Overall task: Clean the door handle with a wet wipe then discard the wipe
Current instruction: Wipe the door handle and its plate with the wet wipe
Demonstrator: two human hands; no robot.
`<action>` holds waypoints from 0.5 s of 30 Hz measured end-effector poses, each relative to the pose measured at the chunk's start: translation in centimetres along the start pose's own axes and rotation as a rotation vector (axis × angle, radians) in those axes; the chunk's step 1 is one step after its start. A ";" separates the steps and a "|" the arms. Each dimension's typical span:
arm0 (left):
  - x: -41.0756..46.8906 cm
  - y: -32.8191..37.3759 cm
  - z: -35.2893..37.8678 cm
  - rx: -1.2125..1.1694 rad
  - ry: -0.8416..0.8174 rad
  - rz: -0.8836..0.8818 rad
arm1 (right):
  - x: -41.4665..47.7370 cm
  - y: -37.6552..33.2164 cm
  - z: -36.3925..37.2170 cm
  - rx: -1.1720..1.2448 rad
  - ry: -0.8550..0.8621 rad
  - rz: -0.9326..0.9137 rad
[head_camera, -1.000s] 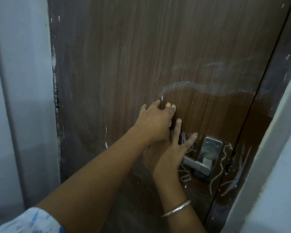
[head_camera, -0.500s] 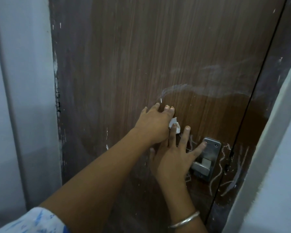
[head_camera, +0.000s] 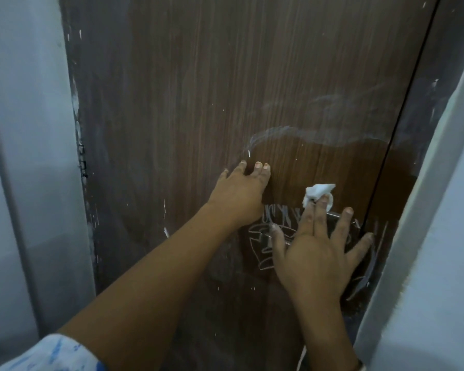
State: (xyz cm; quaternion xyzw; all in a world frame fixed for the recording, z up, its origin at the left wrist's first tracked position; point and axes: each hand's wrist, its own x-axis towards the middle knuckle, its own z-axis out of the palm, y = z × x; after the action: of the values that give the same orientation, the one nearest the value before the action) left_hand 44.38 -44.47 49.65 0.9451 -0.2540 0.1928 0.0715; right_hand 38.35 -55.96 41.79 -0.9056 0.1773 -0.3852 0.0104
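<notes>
Fingers [head_camera: 321,218] of the right hand [head_camera: 316,253] are spread, two tips pressing the wet wipe [head_camera: 318,192] to the door [head_camera: 252,76] just above the door handle [head_camera: 334,215], half-hidden under them. Wiping, I'd say; next, slide it onto metal.

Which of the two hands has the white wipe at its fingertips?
The right hand, fingers spread wide: the wipe sticks out past its fingertips. The left hand presses only the bare door.

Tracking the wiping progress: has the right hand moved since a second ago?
Yes. The right hand, pressing the wipe, has slid rightward across the door, from left of the door handle to covering most of it.
</notes>
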 end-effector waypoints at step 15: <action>-2.4 6.1 4.3 -0.291 0.384 0.275 | -2.1 5.4 -1.6 0.589 0.477 0.069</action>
State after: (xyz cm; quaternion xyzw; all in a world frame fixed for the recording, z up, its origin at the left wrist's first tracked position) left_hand 40.78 -49.59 45.00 0.8276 -0.3866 0.3380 0.2266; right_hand 34.22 -60.16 40.60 -0.7420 0.0870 -0.6192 0.2417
